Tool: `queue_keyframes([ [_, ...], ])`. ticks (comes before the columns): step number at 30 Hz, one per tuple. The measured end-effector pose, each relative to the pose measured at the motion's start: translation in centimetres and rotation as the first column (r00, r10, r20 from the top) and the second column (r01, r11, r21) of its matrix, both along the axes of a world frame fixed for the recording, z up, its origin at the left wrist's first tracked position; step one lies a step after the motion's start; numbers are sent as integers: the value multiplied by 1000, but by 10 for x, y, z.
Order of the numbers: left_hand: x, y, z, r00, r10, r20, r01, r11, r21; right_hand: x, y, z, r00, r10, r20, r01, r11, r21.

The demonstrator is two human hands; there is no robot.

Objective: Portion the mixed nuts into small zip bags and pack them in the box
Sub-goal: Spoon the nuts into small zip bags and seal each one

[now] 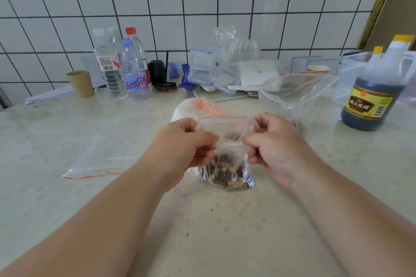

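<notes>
A small clear zip bag [227,141] with a red zip line hangs upright over the middle of the table, with brown mixed nuts [227,175] filling its bottom. My left hand [186,148] pinches its left edge near the top. My right hand [274,146] pinches the right edge at the same height. Behind the bag a white bowl [182,110] shows partly, with thin plastic lying over it. A larger open zip bag [297,94] stands at the right. An empty flat zip bag [101,153] lies on the table at the left.
Along the tiled wall stand water bottles [132,69], a brown paper cup [81,83], clear lidded plastic boxes [202,67] and loose bags. A dark vinegar bottle [373,96] stands at the right, with a clear container [353,69] behind it.
</notes>
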State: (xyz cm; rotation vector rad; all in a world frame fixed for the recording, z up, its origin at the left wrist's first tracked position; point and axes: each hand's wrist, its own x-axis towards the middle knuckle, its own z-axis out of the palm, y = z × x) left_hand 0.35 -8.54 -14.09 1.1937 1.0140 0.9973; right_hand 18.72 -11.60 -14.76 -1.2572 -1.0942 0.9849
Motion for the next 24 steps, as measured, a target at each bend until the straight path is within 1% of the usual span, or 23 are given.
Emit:
queue_keyframes([
  [1,1,0,-1,992,70,-102,-64,996,61,3,2,-4,984,-79,160,73,996,45],
  [2,2,0,-3,968,144,-207,-117,983,138,5,3,-6,947,-140,288,121,989,84],
  [3,2,0,-4,930,211,-302,-147,964,221,8,4,-8,916,-174,362,145,984,107],
  [4,3,0,-5,891,263,-370,-157,943,292,9,4,-8,904,-184,387,152,982,110],
  [5,3,0,-6,865,297,-403,-161,927,338,8,3,-7,909,-174,379,145,984,103],
  [7,2,-1,-5,861,316,-399,-163,913,374,6,2,-6,943,-122,309,107,992,66],
  [8,1,-1,-3,877,299,-375,-155,917,368,6,1,-4,967,-83,239,75,996,42],
  [9,-1,-1,-1,903,263,-339,-141,929,343,5,0,-2,988,-34,148,31,999,22],
  [11,-3,-3,3,957,166,-236,-101,959,265,4,-3,4,999,48,-9,-48,999,1],
  [12,-3,-3,4,971,134,-196,-87,969,232,3,-5,6,997,60,-46,-60,998,2],
  [13,-3,-4,4,976,120,-182,-80,973,214,3,-6,7,998,50,-47,-49,999,13],
  [14,-3,-4,4,972,126,-198,-83,973,214,2,-7,7,1000,16,-19,-16,999,34],
  [16,-1,-4,2,937,188,-295,-111,959,259,2,-8,7,993,-84,86,77,993,90],
  [18,-1,-4,1,870,286,-401,-148,928,342,4,-7,8,965,-170,200,145,981,132],
  [19,0,-5,1,840,329,-431,-161,910,382,5,-6,7,942,-208,262,174,974,146],
  [22,-1,-6,2,783,393,-483,-167,880,445,8,-6,4,857,-286,429,231,957,177],
  [24,-2,-6,6,791,385,-475,-162,881,444,7,-6,5,846,-283,452,229,958,172],
])
